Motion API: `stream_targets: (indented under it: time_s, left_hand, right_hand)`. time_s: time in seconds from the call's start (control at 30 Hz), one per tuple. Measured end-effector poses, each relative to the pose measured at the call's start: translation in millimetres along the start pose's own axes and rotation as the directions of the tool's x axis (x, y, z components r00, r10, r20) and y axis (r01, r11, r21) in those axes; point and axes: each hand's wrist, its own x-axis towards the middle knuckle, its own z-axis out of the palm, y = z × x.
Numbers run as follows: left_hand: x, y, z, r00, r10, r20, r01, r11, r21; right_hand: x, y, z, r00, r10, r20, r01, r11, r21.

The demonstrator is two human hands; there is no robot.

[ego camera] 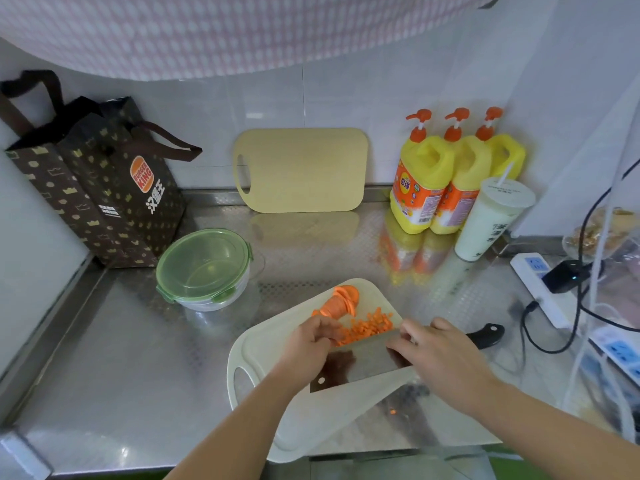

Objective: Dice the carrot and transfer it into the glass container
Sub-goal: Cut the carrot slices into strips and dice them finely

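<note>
Some carrot (pixel 365 328) under left hand (pixel 311 341), cleaver (pixel 363 362) partly covered

The right hand (pixel 441 353) gripping the cleaver (pixel 360 363) hides where blade meets handle; only the handle's black tip shows. Curled fingers of the left hand (pixel 311 341) cover part of the diced carrot (pixel 372 323), their hold unclear. The right forearm masks part of the cutting board (pixel 259 344). Clutter (pixel 609 237) at the right edge is blurred and cropped.
</note>
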Motion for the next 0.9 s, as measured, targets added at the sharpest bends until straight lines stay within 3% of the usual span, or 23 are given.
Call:
stream_targets:
  time_s: [0.1,0.2,0.27,0.33,0.4,0.53,0.6,0.7,0.9]
  left_hand:
    - [4.0,-0.3,-4.9,1.000,0.013,0.008,-0.013,1.000,-0.016]
    - [17.8,-3.1,-20.4,0.995,0.006,-0.097,-0.009,0.999,-0.035]
    - [29.1,-6.5,-35.6,0.986,-0.003,-0.167,0.011,0.999,0.045]
    - [39.4,-12.1,-47.4,0.984,0.020,-0.176,0.024,0.969,0.247]
    - [47.8,-16.4,-53.0,0.993,0.068,-0.096,-0.008,0.855,0.519]
    - [60.6,-15.4,-52.5,0.979,0.086,0.187,-0.206,0.467,0.860]
    - [67.2,-14.3,-51.5,0.957,0.111,0.267,-0.289,0.310,0.906]
    - [76.1,-14.9,-50.0,0.929,0.152,0.337,-0.360,0.167,0.918]
    - [84.9,-8.5,-49.2,0.867,0.144,0.478,-0.488,0.045,0.871]
  right_hand:
    - [3.0,2.8,-1.0,1.000,0.023,0.000,-0.023,1.000,0.012]
    - [8.9,8.0,-1.4,0.996,0.089,-0.009,-0.088,0.992,0.087]
    - [11.7,11.9,0.8,0.983,0.185,-0.018,-0.178,0.965,0.191]
    - [13.6,14.8,7.3,0.961,0.276,-0.002,-0.260,0.907,0.332]
    - [18.1,19.2,10.9,0.931,0.360,0.058,-0.346,0.822,0.452]
    - [25.3,21.0,9.6,0.893,0.439,0.095,-0.413,0.721,0.556]
    - [26.9,21.2,7.1,0.887,0.450,0.101,-0.422,0.703,0.573]
    - [29.8,22.4,3.1,0.885,0.452,0.115,-0.432,0.701,0.567]
    - [36.7,22.4,2.3,0.868,0.470,0.158,-0.471,0.684,0.557]
